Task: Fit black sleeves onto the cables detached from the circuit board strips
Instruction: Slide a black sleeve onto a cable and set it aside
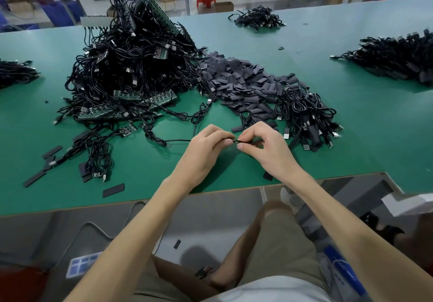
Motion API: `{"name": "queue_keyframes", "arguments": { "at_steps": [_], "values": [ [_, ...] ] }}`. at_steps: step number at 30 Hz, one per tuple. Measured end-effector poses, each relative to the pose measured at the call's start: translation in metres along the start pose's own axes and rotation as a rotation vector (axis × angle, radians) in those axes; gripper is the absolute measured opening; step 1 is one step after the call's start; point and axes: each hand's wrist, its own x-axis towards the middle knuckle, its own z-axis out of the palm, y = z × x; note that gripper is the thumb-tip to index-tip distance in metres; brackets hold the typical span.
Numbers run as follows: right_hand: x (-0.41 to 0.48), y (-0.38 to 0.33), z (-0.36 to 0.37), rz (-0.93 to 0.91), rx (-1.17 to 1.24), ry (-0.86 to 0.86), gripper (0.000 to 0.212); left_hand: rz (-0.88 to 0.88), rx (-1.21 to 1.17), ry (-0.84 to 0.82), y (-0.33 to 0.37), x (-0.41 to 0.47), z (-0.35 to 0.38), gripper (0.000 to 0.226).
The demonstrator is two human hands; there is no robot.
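Left hand (206, 146) and right hand (260, 142) meet fingertip to fingertip above the near table (351, 119), both pinching one black cable (178, 140); sleeve not discernible.

No text, label or number can be read.

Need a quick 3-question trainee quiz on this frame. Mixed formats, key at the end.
1. True or false: the right hand lies flat and idle on the table.
2. Relative to the heap of cables on circuit board strips, the loose sleeve pile lies: A) to its right, B) to its left, C) on the floor.
3. Which way does the cable trail from the left hand?

Key: 1. False; both hands pinch the cable between them. 2. A. 3. Leftward across the table, toward the heap.
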Motion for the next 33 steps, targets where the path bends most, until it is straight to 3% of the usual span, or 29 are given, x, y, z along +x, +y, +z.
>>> {"name": "queue_keyframes", "arguments": {
  "at_steps": [14, 26, 33],
  "values": [
    [-0.002, -0.005, 0.0, -0.022, -0.043, 0.0, 0.022, -0.068, -0.071, -0.106, -0.008, 0.002, 0.001, 0.023],
    [-0.005, -0.004, 0.004, -0.141, -0.172, -0.027, 0.009, -0.1, -0.123, -0.121, -0.008, 0.002, 0.002, 0.014],
    [-0.001, -0.002, 0.003, -0.025, -0.073, -0.018, 0.01, -0.094, -0.17, -0.058, -0.012, 0.001, 0.003, 0.015]
  ]
}}
